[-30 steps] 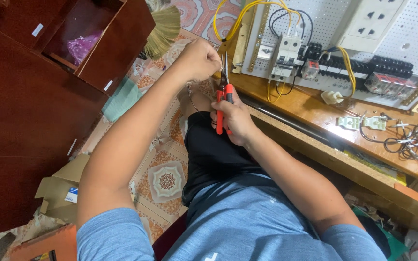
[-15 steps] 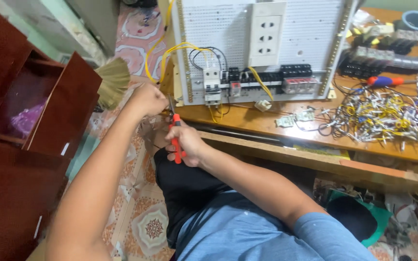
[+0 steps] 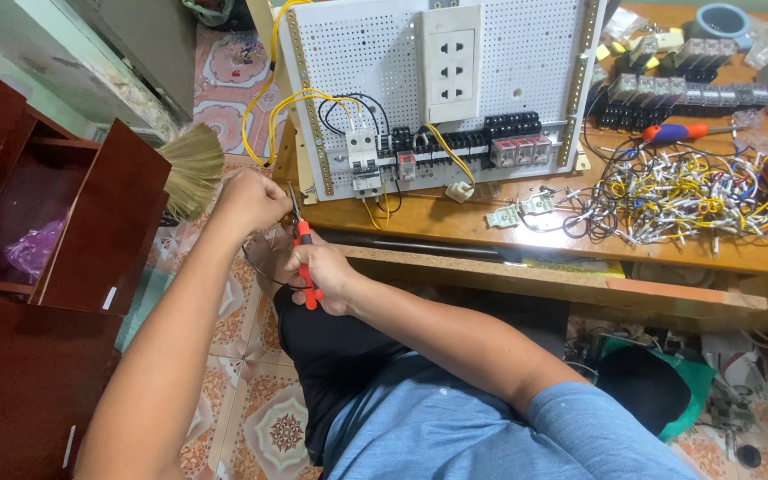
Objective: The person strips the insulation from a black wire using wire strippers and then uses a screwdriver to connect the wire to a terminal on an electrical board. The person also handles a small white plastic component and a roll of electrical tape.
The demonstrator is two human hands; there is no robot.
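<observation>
My right hand (image 3: 324, 274) grips red-handled pliers (image 3: 304, 258), whose metal tip points up toward my left hand (image 3: 251, 201). My left hand is closed into a fist just left of the plier tip, pinching something thin that I cannot make out; a dark wire loops below it. Both hands are held off the left end of the wooden table (image 3: 455, 222), above my lap. Just to their right leans a white perforated panel (image 3: 437, 80) with a triple socket, breakers and yellow and black wires.
A heap of cut wires (image 3: 686, 191) covers the table's right part, with a red-and-blue screwdriver (image 3: 677, 133), relay blocks and a tape roll (image 3: 720, 18). A dark red cabinet (image 3: 55, 222) stands open at the left, with a straw broom (image 3: 193, 169) beside it. Patterned floor tiles lie below.
The view has swung right and straightened, bringing the panel and wire heap into sight. My hands keep the same hold, pliers in the right and the left closed at the tip.
</observation>
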